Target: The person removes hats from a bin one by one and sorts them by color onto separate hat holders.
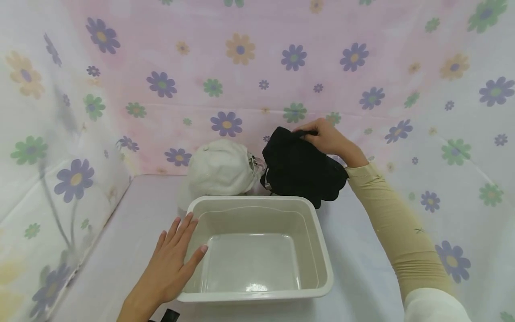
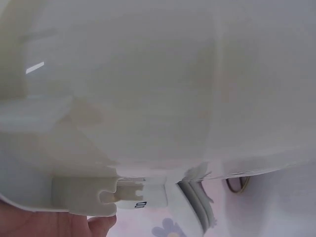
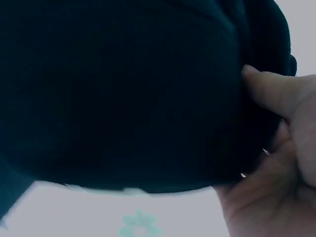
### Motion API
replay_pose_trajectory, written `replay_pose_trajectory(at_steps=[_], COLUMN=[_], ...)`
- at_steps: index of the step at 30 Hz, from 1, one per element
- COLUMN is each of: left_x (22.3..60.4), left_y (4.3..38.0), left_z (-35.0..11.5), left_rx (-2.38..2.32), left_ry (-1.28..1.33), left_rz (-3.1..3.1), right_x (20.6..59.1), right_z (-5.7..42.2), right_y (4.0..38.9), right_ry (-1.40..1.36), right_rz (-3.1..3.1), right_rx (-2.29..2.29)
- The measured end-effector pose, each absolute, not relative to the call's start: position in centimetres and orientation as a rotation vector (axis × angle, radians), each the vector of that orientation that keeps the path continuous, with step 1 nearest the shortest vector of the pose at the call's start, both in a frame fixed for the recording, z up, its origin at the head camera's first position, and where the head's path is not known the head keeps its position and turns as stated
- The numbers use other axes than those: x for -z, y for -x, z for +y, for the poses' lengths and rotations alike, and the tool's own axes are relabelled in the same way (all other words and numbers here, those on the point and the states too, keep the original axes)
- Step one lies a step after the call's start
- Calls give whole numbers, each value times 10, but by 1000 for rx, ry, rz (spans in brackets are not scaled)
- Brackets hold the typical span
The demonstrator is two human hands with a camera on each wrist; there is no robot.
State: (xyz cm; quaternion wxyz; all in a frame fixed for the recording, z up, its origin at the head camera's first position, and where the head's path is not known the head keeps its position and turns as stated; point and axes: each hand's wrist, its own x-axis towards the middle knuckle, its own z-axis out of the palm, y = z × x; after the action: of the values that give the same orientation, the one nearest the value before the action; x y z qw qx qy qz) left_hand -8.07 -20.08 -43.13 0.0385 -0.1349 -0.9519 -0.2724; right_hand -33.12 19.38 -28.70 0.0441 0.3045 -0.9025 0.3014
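My right hand (image 1: 327, 137) pinches a black cloth cap (image 1: 301, 165) by its upper edge, at the back beyond the tub. In the right wrist view the dark cap (image 3: 128, 98) fills most of the picture, with the thumb pressed on its side. An off-white plastic tub (image 1: 257, 296) stands in front, with nothing inside it. At the tub's left rim lies my left hand (image 1: 170, 264), its fingers straight and spread. The left wrist view is mostly taken up by the tub's smooth wall (image 2: 148, 98), fingertips at its edge.
Left of the black cap, behind the tub, sits a white cap (image 1: 219, 167) with an opening on its right side. A pale cloth covers the table (image 1: 132, 223). Flowered sheets (image 1: 257, 89) hang close at the back and both sides.
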Motion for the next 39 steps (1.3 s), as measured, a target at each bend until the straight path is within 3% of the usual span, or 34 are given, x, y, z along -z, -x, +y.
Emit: replay_pose_trajectory(at_steps=[10, 39], left_x=[430, 434], left_y=[81, 80], left_z=[-200, -202], left_rx=[870, 975], left_ry=[401, 399], left_rz=[-2924, -2877], right_x=[322, 343], right_z=[198, 215], right_y=[341, 348], right_ry=[-798, -676], right_rz=[-2845, -3068], right_rx=[-974, -1147])
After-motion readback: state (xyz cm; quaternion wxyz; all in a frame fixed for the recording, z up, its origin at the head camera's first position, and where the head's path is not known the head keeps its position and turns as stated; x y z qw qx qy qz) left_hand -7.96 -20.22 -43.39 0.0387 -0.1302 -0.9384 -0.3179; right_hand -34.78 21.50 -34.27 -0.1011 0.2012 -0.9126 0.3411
